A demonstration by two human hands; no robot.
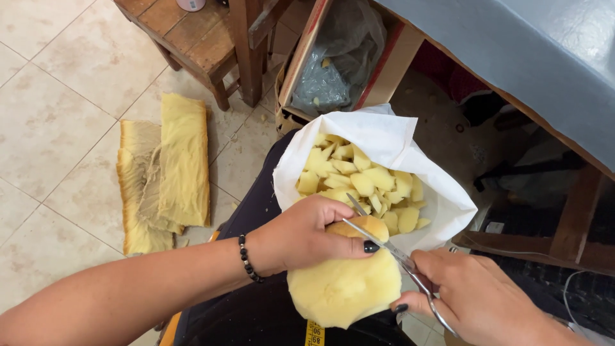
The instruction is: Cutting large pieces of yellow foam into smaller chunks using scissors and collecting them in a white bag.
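My left hand (307, 234) grips a round piece of yellow foam (343, 285) over my lap, thumb pressed on its top edge. A beaded bracelet sits on that wrist. My right hand (477, 298) holds metal scissors (384, 240) by the handles; the blades point up-left across the foam's top. Just beyond the foam sits an open white bag (384, 138) filled with several small cut yellow foam pieces (362, 182).
Long strips of yellow foam (163, 170) lie on the tiled floor at left. A wooden stool (205, 41) stands above them. A cardboard box with a plastic bag (336, 64) and a table with grey cloth (532, 57) stand at the right.
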